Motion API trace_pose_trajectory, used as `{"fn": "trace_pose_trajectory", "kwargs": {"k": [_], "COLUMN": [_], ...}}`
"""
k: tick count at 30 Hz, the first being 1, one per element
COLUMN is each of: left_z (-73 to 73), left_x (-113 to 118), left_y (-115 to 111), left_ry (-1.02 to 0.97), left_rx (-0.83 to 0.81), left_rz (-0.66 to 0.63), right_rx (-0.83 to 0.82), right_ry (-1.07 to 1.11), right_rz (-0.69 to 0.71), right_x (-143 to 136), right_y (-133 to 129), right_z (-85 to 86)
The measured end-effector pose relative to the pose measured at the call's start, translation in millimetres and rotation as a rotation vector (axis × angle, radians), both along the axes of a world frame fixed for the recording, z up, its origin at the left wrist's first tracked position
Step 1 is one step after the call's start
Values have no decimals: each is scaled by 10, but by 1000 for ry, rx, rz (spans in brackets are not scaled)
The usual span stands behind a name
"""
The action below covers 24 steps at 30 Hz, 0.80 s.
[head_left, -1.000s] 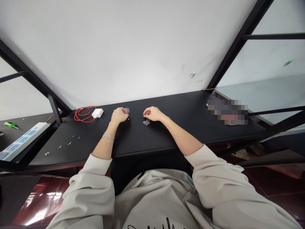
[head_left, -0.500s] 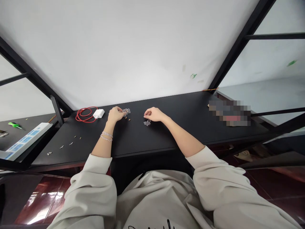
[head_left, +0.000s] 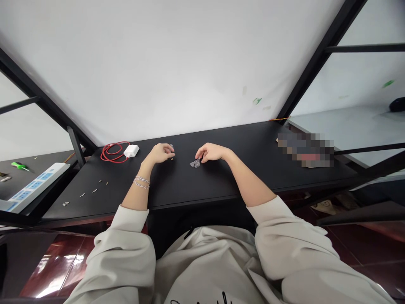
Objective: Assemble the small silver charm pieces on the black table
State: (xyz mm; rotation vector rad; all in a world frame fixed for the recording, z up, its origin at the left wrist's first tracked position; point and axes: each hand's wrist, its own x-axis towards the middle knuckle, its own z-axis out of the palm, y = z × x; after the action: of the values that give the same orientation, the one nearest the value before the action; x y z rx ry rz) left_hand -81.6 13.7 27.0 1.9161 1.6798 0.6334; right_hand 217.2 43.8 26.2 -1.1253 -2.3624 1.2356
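Observation:
On the black table (head_left: 177,185), my left hand (head_left: 162,153) hovers over a small pile of clear pieces, mostly hidden beneath it. Its fingers are bent, and whether they hold anything is too small to tell. A tiny orange-brown piece (head_left: 172,159) lies beside its fingertips. My right hand (head_left: 211,152) is at the right edge of a second little cluster of clear pieces (head_left: 194,163). Its thumb and forefinger are apart, with the fingertips close to the cluster.
A white charger (head_left: 131,150) with a coiled red cable (head_left: 109,158) sits left of my left hand. Several tiny bits lie at the table's left. A power strip (head_left: 38,185) is farther left; a blurred-out object (head_left: 305,151) lies at the right.
My left hand has shifted right, covering more of its pile. My right hand has moved slightly right, and its thumb and forefinger have parted.

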Motion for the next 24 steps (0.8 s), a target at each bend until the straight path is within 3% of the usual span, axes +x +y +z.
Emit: {"fn": "trace_pose_trajectory", "kwargs": {"k": [3,7,15,19,24], "left_z": [12,26,28,48,57], "left_x": [-44,-58,235,177,42], "left_y": [-6,-13,-116,-89,-49], "left_ry": [32,23,-39,68,170], "left_rx": [-84,-35,-88,87,133], "left_rz": [-22,-35,-266,-112,18], "right_rx": [30,51,157,1,-76], "right_ry": [-22,-47,-23,143,68], "right_rz": [-8,-32,-179,-81,59], "right_x": [-30,-63,-118,-108,-113], "right_y": [14,5,-99,-147,-136], "right_z": [-38,-53,39,75,43]}}
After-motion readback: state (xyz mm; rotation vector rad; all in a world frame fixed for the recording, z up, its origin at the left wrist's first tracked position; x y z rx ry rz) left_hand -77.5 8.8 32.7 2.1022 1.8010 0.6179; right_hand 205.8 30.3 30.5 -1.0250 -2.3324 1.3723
